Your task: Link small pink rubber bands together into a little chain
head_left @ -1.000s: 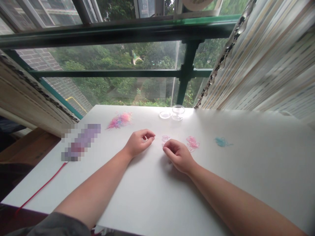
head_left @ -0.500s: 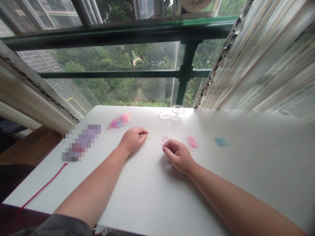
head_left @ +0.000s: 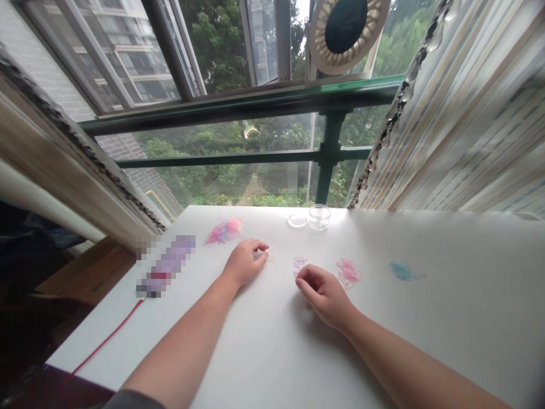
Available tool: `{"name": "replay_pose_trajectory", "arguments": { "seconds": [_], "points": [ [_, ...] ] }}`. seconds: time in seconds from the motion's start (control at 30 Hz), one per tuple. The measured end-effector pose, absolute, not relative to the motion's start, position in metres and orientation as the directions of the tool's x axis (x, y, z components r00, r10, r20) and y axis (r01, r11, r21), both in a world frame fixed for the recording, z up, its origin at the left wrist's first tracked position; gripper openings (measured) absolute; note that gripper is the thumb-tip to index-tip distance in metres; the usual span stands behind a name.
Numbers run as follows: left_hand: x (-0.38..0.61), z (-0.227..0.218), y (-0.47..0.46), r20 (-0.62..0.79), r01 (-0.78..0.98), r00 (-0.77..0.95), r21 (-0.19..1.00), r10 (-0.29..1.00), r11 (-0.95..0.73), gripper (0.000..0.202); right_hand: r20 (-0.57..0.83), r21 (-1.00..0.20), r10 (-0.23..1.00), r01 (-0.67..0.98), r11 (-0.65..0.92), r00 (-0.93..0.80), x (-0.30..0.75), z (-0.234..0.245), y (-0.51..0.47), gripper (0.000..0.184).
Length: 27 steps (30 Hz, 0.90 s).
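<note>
My left hand (head_left: 247,262) rests on the white table (head_left: 251,352), thumb and forefinger curled with their tips close together. Beside those tips lie a few faint pale-yellow bands (head_left: 271,258); anything pinched is too small to make out. Further right, my right hand (head_left: 326,292) is held just above the tabletop with fingers closed, their contents hidden. Just behind it sits a small group of lilac bands (head_left: 300,262). A pile of pink loop-shaped bands (head_left: 349,272) is to its right, then a teal pile (head_left: 402,271). A mixed-colour heap of bands (head_left: 225,229) lies beyond my left hand.
A clear round container (head_left: 319,218) stands near the table's far edge, its flat clear lid (head_left: 297,221) beside it. At left lies a blurred-out purple object (head_left: 172,261) with a red cord (head_left: 108,338). Curtains (head_left: 460,125) hang at both sides of the window.
The camera has tilted up, so the whole scene sits lower and further right. Against the table, both hands have hardly moved.
</note>
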State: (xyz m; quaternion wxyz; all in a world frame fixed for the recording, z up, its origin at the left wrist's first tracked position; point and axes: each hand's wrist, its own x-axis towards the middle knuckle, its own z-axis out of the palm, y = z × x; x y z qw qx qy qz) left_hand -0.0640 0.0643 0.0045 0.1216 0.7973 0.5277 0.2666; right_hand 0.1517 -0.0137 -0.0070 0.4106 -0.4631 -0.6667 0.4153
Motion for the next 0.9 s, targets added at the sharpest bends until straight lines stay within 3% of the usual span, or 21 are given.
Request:
{"name": "replay_pose_trajectory", "arguments": {
  "seconds": [0.1,0.2,0.3,0.47,0.9],
  "points": [
    [-0.085,0.005,0.074,0.305,0.822,0.142,0.494,0.942,-0.284,0.022,0.164,-0.933,0.958,0.278,0.227,-0.234,0.151,-0.009,-0.013,0.014],
    [-0.114,0.003,0.086,0.289,0.855,-0.141,0.518,0.947,-0.030,0.039,0.160,-0.935,0.957,0.272,0.225,-0.242,0.151,-0.010,-0.013,0.014],
    [-0.134,-0.001,0.093,0.254,0.864,-0.268,0.491,0.929,0.115,0.048,0.154,-0.935,0.957,0.277,0.221,-0.247,0.151,-0.009,-0.014,0.015],
    [-0.132,-0.003,0.093,0.240,0.903,-0.282,0.395,0.929,0.172,0.050,0.161,-0.936,0.959,0.271,0.223,-0.235,0.151,-0.009,-0.014,0.015],
    [-0.134,-0.007,0.099,0.344,0.928,-0.167,0.371,0.924,0.030,0.043,0.170,-0.940,0.958,0.255,0.228,-0.230,0.151,-0.006,-0.014,0.012]
  ]
}}
